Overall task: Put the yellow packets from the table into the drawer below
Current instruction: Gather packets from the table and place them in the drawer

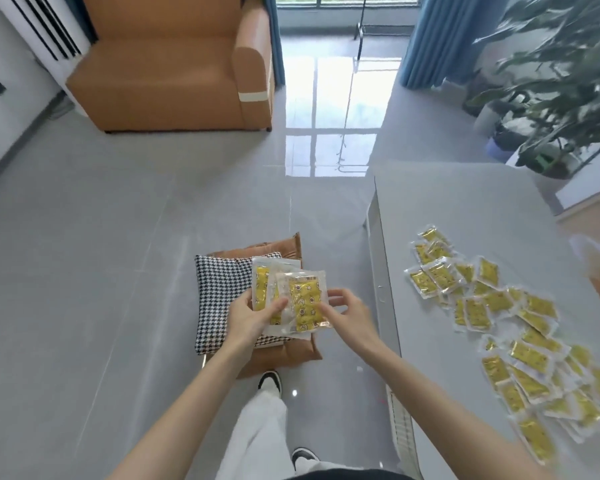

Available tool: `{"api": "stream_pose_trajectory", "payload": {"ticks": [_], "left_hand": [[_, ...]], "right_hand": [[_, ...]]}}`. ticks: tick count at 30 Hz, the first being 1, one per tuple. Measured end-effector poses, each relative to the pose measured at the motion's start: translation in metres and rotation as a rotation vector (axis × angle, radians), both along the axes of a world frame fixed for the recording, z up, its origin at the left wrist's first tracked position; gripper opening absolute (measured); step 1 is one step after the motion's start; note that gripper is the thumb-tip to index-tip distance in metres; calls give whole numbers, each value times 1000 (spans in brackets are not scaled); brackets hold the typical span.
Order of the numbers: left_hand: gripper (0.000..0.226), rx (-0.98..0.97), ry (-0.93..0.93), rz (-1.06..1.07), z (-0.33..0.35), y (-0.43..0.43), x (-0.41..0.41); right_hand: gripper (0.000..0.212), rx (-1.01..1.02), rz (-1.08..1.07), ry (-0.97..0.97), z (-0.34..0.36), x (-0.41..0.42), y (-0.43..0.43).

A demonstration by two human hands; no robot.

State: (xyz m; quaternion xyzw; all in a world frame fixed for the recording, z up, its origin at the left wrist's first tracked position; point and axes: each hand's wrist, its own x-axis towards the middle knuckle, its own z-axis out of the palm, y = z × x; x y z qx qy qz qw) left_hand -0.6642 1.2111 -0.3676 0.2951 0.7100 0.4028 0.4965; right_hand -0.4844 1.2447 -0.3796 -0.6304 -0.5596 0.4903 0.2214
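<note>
We hold a small stack of yellow packets [303,301] out over the floor [101,220], off the left edge of the table [465,209], with both hands closed on it. Our left hand [248,315] grips the stack from its left side, thumb lying across the clear front of the nearest packet, and our right hand [352,306] pinches the right edge of that front packet with the fingers slightly spread. At least two packets show in the stack, the rear one [262,284] sticking out toward the upper left; how many lie between them we cannot tell. The rest of the yellow packets [492,327] lie scattered on the grey table, in a loose band running from about the middle of the top down toward its near right corner, many overlapping one another. Along the table's left face we see a pale front panel [383,271], but whether a drawer there is open we cannot tell. Below our hands, on the floor, a houndstooth cushion [219,292] rests on a brown cushion [284,355]. An orange sofa [167,60] stands across the room, and a leafy potted plant [561,74] sits beyond the table's far right corner.
</note>
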Motion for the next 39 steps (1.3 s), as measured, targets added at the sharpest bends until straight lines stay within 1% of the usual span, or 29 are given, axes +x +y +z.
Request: {"api": "stream_pose_trajectory", "payload": {"ticks": [6, 8, 12, 16, 20, 24, 25, 29, 35, 37, 39], "left_hand": [[22, -60, -50, -224, -17, 100, 0], [25, -90, -50, -291, -23, 130, 5], [40, -142, -27, -394, -44, 183, 22], [38, -206, -6, -447, -77, 230, 46], [36, -246, -3, -437, -113, 269, 70], [23, -271, 5, -418, -163, 305, 93], [23, -286, 10, -409, -177, 311, 96], [33, -313, 34, -357, -228, 332, 106], [36, -350, 24, -320, -307, 347, 108], [33, -357, 27, -324, -330, 347, 107], [24, -362, 18, -328, -349, 345, 104]], "right_hand": [[33, -47, -159, -6, -18, 10, 62], [35, -81, -225, -7, -23, 13, 77], [38, -137, -343, 15, -39, 27, 106], [41, -187, -425, 5, -70, 47, 134], [45, -235, -470, -35, -114, 69, 163], [45, -339, -468, -69, -179, 92, 191], [45, -362, -461, -78, -196, 96, 196], [47, -412, -381, -147, -259, 107, 209], [59, -470, -217, -348, -365, 111, 223], [63, -498, -163, -412, -394, 114, 226], [66, -515, -158, -442, -416, 118, 229]]}}
